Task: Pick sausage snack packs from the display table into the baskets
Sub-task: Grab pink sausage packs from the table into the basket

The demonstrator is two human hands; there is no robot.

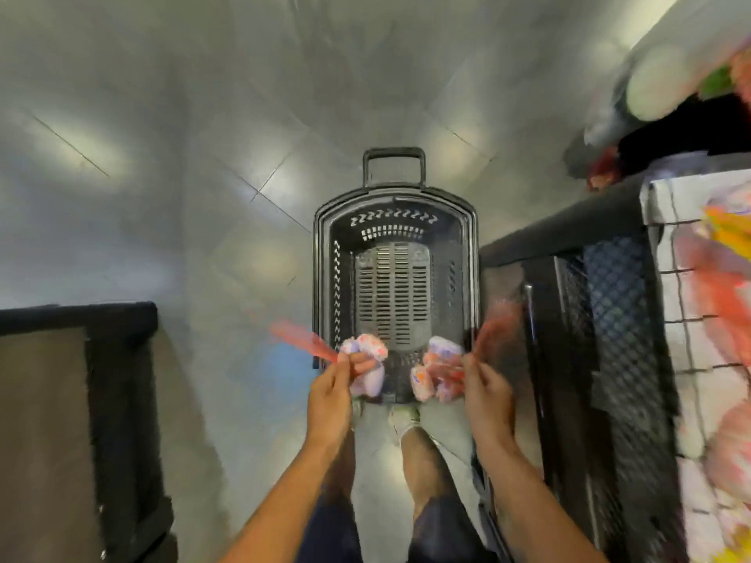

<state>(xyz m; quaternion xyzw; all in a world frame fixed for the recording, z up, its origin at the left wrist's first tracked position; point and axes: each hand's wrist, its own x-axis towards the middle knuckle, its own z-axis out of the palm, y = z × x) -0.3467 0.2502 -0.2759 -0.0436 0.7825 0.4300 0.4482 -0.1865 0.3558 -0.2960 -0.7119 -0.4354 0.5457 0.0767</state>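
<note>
Much of the view is smeared by motion blur. The display counter (634,319) on the right is running off the frame edge, its dark mesh side and white wire top only half readable, and the bright orange and pink goods (727,302) lying on it are too blurred to name. A dark fixture (118,400) at lower left is being cut off by the frame, and the objects at top right are no more than pale and red shapes.

The left hand (329,394) is reaching forward over the near rim of the black plastic shopping basket (325,278), which is standing on the grey tiled floor (162,156) with its handle (393,164) raised at the far end. Its fingers (363,361) are curling round a sausage snack pack (367,365), pale lilac with red print, and a red strip (300,343) is streaking out to the left of the grip; whether that strip is part of the pack is hard to tell.

The right hand (485,394) is holding a second snack pack bundle (437,369) at the same near end of the basket, thumb and fingers pinching together on its red edge, with a red blur rising beside the wrist. Both packs are hanging just above the slotted basket bottom, which is carrying nothing else. The person's legs and one pale shoe (404,416) are showing below the basket.
</note>
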